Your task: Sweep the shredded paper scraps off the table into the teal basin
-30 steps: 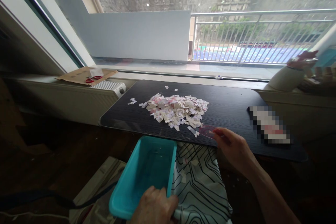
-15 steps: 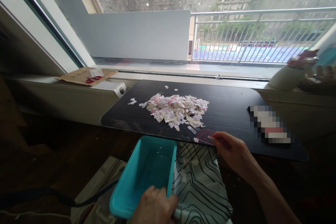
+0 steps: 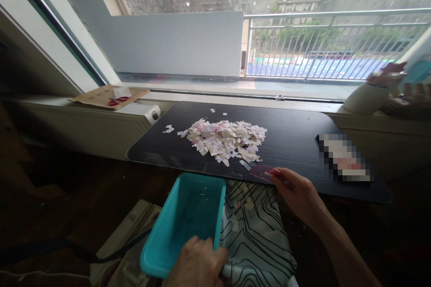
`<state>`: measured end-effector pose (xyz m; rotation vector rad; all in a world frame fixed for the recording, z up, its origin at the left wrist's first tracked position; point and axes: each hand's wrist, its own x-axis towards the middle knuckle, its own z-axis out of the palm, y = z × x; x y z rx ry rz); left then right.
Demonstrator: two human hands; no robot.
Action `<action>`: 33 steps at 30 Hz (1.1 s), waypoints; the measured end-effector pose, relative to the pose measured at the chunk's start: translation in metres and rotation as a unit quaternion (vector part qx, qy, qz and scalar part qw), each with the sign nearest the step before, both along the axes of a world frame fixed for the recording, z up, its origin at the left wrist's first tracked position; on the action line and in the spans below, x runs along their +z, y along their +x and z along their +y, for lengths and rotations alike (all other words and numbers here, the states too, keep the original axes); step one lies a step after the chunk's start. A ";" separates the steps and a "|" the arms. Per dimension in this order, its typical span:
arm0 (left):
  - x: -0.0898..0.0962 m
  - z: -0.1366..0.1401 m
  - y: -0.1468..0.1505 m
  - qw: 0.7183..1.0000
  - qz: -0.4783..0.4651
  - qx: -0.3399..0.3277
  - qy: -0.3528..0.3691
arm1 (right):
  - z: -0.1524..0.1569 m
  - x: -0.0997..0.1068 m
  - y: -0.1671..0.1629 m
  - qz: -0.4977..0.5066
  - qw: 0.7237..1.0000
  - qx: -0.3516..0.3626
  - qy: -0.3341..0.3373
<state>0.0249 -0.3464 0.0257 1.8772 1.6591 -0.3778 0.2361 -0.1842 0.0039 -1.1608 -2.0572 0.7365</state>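
Note:
My left hand (image 3: 198, 260) is closed over the near right rim of a teal plastic basin (image 3: 183, 215), held just below the table's front edge. Only the basin's bare teal inside shows. At the front edge of the black table (image 3: 289, 134), my right hand (image 3: 292, 186) pinches a thin, see-through pink plastic piece (image 3: 260, 172) with a curved outline; its exact kind is unclear. Beyond it lies a wide heap of torn paper scraps (image 3: 225, 139), mostly white with some pink. A pale cloth with black lines (image 3: 259, 233) drapes below, with a few scraps on it.
A pixelated flat object (image 3: 345, 157) lies at the table's right. Red-handled scissors (image 3: 117, 101) rest on brown paper (image 3: 90, 97) at the left sill, by a radiator (image 3: 141, 110). A window stands behind; a white figure (image 3: 362, 96) sits at the right.
My right hand has tilted the pink piece, which now looks narrower. A scrap at the table's front edge has gone, and one more shows on the cloth below. My left hand stays on the basin.

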 end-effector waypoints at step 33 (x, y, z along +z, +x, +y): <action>0.001 0.003 0.006 0.999 0.013 -0.029 0.020 | 0.015 0.007 -0.004 -0.037 0.996 -0.007 0.079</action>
